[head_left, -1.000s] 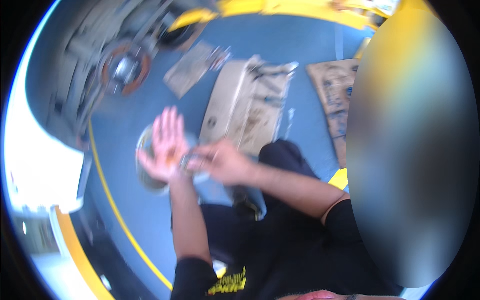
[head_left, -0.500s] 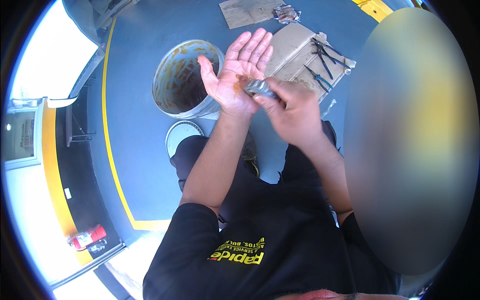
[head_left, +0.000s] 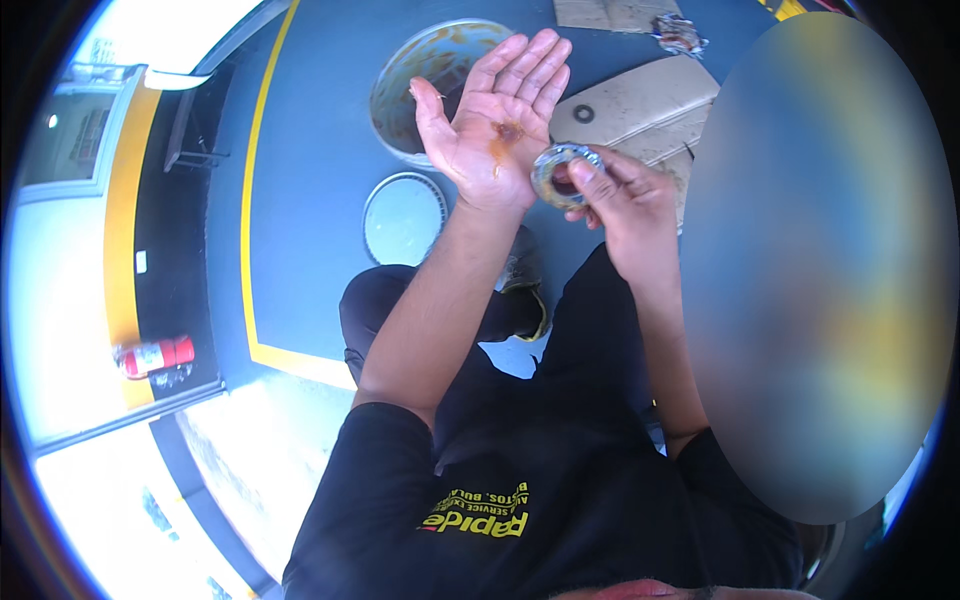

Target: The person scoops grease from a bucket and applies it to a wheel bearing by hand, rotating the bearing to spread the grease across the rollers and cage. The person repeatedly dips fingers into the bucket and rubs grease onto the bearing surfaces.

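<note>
My left hand [head_left: 495,125] is held palm up with its fingers stretched out. A smear of amber-brown grease [head_left: 508,132] lies in the middle of the palm. Beside the heel of that palm, my right hand [head_left: 640,205] pinches a greasy roller bearing [head_left: 544,182], with its thumb across the ring's opening. The bearing's round face is turned upward, and it looks just apart from the palm or barely touching it. Partly behind my left hand stands a large bucket [head_left: 393,105], its inside streaked with brown grease.
A round pale lid [head_left: 403,218] lies on the blue floor near the bucket. Cardboard sheets [head_left: 650,100] hold a small dark ring [head_left: 576,114]. Farther back is a crumpled wrapper [head_left: 680,36]. A red fire extinguisher [head_left: 160,356] is at the left wall; a blurred patch covers the right.
The bearing has come off my left palm toward its heel and turned face up, uncovering the grease smear. The view has shifted, showing the small ring and cutting off the pliers.
</note>
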The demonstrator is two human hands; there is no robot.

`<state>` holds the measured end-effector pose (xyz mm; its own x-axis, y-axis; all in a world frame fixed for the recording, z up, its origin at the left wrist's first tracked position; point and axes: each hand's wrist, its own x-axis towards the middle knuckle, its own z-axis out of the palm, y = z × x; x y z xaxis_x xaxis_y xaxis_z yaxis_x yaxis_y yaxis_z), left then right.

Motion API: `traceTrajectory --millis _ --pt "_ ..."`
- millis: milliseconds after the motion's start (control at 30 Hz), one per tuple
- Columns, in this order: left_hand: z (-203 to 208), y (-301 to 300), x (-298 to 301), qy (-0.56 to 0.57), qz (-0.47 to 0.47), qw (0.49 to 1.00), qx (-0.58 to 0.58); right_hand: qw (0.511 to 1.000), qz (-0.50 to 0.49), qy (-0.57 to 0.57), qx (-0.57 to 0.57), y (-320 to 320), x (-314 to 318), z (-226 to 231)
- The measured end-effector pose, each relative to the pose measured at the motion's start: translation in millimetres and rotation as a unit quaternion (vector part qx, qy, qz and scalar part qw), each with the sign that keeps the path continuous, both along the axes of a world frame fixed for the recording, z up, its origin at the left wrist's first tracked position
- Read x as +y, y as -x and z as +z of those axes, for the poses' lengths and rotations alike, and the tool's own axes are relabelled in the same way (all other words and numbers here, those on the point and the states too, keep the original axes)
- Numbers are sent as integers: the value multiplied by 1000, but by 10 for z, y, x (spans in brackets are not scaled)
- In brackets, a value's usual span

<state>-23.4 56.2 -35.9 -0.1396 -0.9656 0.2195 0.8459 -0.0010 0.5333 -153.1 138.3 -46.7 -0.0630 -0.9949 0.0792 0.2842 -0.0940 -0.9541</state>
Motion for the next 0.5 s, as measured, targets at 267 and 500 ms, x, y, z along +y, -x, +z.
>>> traceTrajectory --millis 267,500 --pt "-57 -139 51 10 61 995 -77 953 -64 124 267 -245 -14 35" --pt "-227 -166 -81 79 -78 989 -98 991 -37 -2 129 -139 81 -2"
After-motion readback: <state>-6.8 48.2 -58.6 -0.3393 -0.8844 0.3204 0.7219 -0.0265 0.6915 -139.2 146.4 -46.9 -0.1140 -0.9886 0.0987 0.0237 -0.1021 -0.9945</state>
